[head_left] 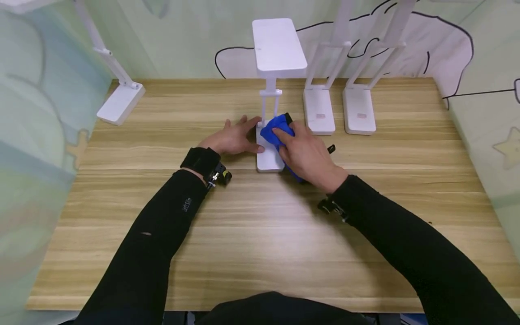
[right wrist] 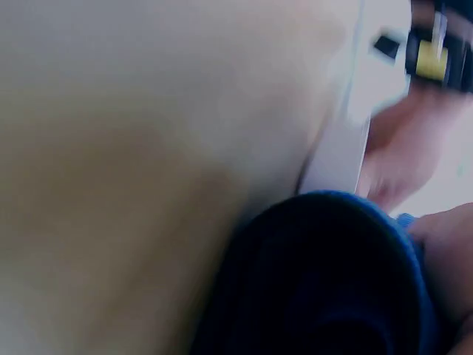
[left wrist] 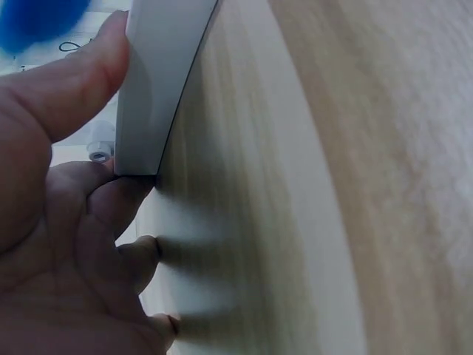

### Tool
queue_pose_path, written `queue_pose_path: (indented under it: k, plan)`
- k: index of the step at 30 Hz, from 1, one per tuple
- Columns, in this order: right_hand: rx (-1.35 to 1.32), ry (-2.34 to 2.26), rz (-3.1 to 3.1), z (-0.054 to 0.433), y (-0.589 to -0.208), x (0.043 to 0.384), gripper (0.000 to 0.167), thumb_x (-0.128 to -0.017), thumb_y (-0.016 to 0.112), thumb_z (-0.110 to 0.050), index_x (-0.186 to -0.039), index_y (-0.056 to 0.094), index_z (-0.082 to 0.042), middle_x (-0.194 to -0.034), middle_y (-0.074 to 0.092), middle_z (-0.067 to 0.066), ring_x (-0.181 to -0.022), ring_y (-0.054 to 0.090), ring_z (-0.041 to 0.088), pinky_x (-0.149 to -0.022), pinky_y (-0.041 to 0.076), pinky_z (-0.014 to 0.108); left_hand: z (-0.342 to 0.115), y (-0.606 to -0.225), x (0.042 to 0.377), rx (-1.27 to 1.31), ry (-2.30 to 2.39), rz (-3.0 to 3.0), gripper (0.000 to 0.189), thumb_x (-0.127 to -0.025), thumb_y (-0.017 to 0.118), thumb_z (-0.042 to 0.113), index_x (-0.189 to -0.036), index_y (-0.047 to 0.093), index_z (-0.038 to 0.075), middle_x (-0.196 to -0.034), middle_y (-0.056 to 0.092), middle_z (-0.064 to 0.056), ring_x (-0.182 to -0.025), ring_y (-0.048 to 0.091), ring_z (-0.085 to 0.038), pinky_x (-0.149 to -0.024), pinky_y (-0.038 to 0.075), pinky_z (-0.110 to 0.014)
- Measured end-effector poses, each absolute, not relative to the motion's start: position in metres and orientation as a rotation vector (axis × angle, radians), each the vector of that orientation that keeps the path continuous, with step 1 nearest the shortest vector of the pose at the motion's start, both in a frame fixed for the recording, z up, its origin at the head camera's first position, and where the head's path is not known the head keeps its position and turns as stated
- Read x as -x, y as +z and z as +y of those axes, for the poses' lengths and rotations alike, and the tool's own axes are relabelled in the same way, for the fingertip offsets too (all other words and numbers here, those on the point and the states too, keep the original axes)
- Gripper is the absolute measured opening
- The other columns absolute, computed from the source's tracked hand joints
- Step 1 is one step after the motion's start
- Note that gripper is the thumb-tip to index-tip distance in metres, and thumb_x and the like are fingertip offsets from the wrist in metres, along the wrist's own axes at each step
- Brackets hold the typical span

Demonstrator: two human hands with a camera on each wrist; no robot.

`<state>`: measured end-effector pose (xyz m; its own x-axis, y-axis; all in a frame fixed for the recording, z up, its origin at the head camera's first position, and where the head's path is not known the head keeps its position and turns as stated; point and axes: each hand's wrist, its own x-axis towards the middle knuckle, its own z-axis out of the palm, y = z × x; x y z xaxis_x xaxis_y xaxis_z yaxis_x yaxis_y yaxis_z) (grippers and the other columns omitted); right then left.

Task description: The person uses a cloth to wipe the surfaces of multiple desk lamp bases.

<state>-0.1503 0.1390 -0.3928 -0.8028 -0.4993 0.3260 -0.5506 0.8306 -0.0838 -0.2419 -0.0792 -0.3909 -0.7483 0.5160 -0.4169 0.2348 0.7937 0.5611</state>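
A white folding desk lamp (head_left: 270,158) stands in the middle of the table, its flat head raised above the base. At the base's back left corner, my left hand (head_left: 233,137) grips it between thumb and fingers; the left wrist view shows the thumb on the base (left wrist: 159,89) and a finger at its end. My right hand (head_left: 306,153) holds a blue cloth (head_left: 277,128) against the right part of the base, near the lamp's stem. In the blurred right wrist view, the cloth (right wrist: 318,274) folds beside the base, and its far parts are hidden.
Two more white lamps (head_left: 319,110) (head_left: 359,110) stand to the right at the back of the wooden table (head_left: 260,253). Another lamp (head_left: 121,103) is at the back left. Patterned fabric walls (head_left: 183,40) enclose the back and sides. A small black-tipped item (head_left: 331,149) sticks out beyond my right hand.
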Motion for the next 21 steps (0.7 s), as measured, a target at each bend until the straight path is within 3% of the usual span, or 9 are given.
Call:
queue_pose_path:
  k: [3,7,14,18,21]
  plan:
    - [-0.871,0.217,-2.733,0.133,-0.397,0.157,0.038,-0.094,0.059,-0.02,-0.129,0.066,-0.008,-0.11,0.061,0.024,-0.097,0.058,0.033,-0.082,0.055,0.045,-0.08,-0.393,0.242,-0.556,0.666,2.401,0.098,-0.087,0.07,0.052,-0.161,0.01,0.027,-0.169,0.006,-0.01,-0.157,-0.008,-0.023,-0.123,-0.017,-0.05]
    - [-1.065,0.139,-2.664,0.132,-0.401,0.136,0.04,-0.089,0.069,-0.024,-0.125,0.067,-0.008,-0.108,0.061,0.021,-0.093,0.057,0.033,-0.085,0.053,0.044,-0.081,-0.393,0.242,-0.568,0.666,2.411,0.097,-0.089,0.068,0.05,-0.161,0.009,0.026,-0.169,0.008,-0.011,-0.157,-0.008,-0.024,-0.123,-0.017,-0.051]
    - [-1.282,-0.111,-2.62,0.161,-0.405,0.106,0.039,-0.093,0.069,-0.03,-0.128,0.065,-0.015,-0.104,0.056,0.014,-0.083,0.052,0.027,-0.072,0.052,0.037,-0.08,-0.393,0.244,-0.559,0.665,2.41,0.097,-0.089,0.066,0.055,-0.161,0.008,0.025,-0.168,0.011,-0.009,-0.157,-0.007,-0.023,-0.123,-0.017,-0.05]
    - [-1.295,-0.291,-2.584,0.159,-0.408,0.104,0.031,-0.098,0.06,-0.023,-0.125,0.064,-0.009,-0.094,0.052,0.012,-0.076,0.05,0.026,-0.063,0.05,0.033,-0.082,-0.392,0.245,-0.541,0.664,2.42,0.097,-0.089,0.067,0.055,-0.161,0.009,0.025,-0.168,0.009,-0.012,-0.157,-0.005,-0.025,-0.124,-0.016,-0.051]
    - [-1.33,-0.394,-2.537,0.141,-0.408,0.106,0.031,-0.1,0.057,-0.02,-0.126,0.062,-0.005,-0.096,0.052,0.013,-0.076,0.052,0.025,-0.06,0.049,0.032,-0.084,-0.392,0.244,-0.51,0.656,2.429,0.097,-0.088,0.067,0.056,-0.161,0.009,0.027,-0.168,0.007,-0.014,-0.157,-0.005,-0.029,-0.124,-0.014,-0.052]
